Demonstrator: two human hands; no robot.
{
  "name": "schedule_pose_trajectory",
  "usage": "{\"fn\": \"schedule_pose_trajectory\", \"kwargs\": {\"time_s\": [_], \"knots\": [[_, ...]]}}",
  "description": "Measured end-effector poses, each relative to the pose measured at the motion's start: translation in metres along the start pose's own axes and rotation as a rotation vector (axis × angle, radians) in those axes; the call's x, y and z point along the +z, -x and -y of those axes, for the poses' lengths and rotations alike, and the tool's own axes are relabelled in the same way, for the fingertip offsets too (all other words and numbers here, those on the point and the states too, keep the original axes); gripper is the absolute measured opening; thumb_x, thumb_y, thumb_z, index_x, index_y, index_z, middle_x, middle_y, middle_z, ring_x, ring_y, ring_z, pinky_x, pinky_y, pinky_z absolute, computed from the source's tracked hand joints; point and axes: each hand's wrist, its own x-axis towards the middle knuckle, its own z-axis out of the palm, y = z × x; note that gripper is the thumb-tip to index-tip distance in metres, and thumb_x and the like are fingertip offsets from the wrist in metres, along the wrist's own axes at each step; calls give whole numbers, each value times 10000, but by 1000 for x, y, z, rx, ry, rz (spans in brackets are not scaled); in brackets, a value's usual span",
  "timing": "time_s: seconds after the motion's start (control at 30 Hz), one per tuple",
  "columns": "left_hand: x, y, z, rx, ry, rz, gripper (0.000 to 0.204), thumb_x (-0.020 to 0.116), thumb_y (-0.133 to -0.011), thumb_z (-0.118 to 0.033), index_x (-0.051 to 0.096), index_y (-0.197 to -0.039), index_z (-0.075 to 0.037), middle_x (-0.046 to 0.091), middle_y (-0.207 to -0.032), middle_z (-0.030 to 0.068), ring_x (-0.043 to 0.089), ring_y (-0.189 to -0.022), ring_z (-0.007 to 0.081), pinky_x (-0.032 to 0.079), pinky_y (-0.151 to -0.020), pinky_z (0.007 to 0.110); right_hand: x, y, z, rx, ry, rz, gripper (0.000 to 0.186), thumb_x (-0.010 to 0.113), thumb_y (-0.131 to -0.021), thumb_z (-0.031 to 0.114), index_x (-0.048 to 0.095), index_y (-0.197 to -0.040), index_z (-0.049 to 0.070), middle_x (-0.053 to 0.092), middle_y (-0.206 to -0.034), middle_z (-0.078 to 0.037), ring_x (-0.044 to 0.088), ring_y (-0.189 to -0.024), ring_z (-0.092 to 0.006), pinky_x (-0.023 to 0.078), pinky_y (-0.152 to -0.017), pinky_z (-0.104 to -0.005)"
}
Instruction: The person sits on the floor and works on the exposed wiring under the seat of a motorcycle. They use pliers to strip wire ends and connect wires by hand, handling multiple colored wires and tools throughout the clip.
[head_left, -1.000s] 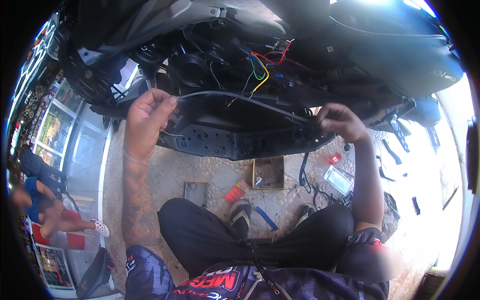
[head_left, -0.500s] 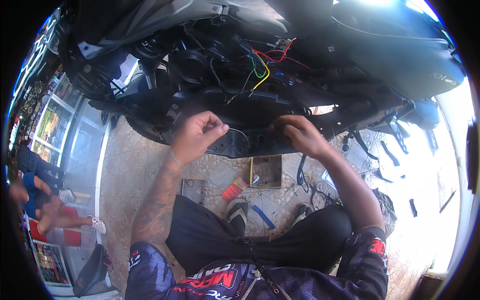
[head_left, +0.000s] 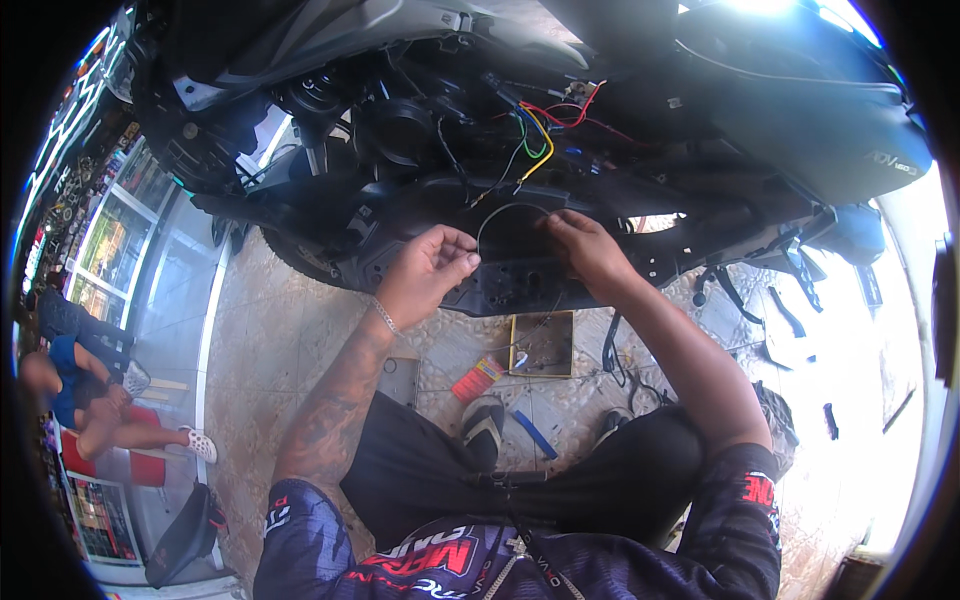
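Note:
A thin grey wire [head_left: 497, 209] bows upward between my two hands, in front of a partly stripped scooter [head_left: 420, 210]. My left hand [head_left: 436, 268] pinches one end between thumb and fingertips. My right hand [head_left: 588, 252] is closed on the wire at its other side; a thin loose length seems to hang below it. Just beyond my hands, bare-ended yellow wire [head_left: 543, 150], red wire [head_left: 585, 112] and green wire [head_left: 530, 150] stick out of the scooter's open side. A dark lead [head_left: 452, 158] hangs to their left.
On the tiled floor below lie a shallow open box [head_left: 541, 345] with small parts, a red-orange packet [head_left: 477, 379], a blue strip [head_left: 535, 434] and a clear tray [head_left: 398, 380]. Black cables [head_left: 615, 355] lie to the right. At the far left a person [head_left: 100, 400] sits on a red seat.
The wire now arches higher between my hands, where before it was a short, flatter curve. My right hand has lifted slightly, and my left has shifted a little to the right.

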Motion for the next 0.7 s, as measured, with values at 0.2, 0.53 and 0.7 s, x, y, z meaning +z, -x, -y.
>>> {"fn": "schedule_pose_trajectory", "kwargs": {"time_s": [0.2, 0.53, 0.7], "knots": [[-7, -5, 2, 33, 7, -77, 428, 756, -956, -157, 568, -1316, -24, 588, -1086, 32, 626, -846, 72, 560, -754, 242, -2, -44, -9, -89, -440, 48, 269, 535, -1099, 343, 625, -1242, 135, 553, -832, 64, 468, -676, -38, 362, -595, -210], [-25, 0, -29, 181, 86, -188, 447, 718, -959, -80, 537, -1366, -34, 593, -1125, 49, 657, -948, 95, 551, -789, 227, 18, -76, 10, -229, -533, 256, 348, 566, -1087, 300, 608, -1388, 130, 567, -878, 78, 456, -692, -39, 395, -627, -244], [-28, -3, -52, 271, -37, -274, 475, 741, -948, -101, 538, -1370, -19, 585, -1130, 68, 656, -925, 88, 571, -777, 222, 18, -77, 12, -257, -658, 222, 345, 591, -1076, 328, 629, -1375, 160, 493, -787, 96, 441, -670, -32, 378, -636, -238]]}}
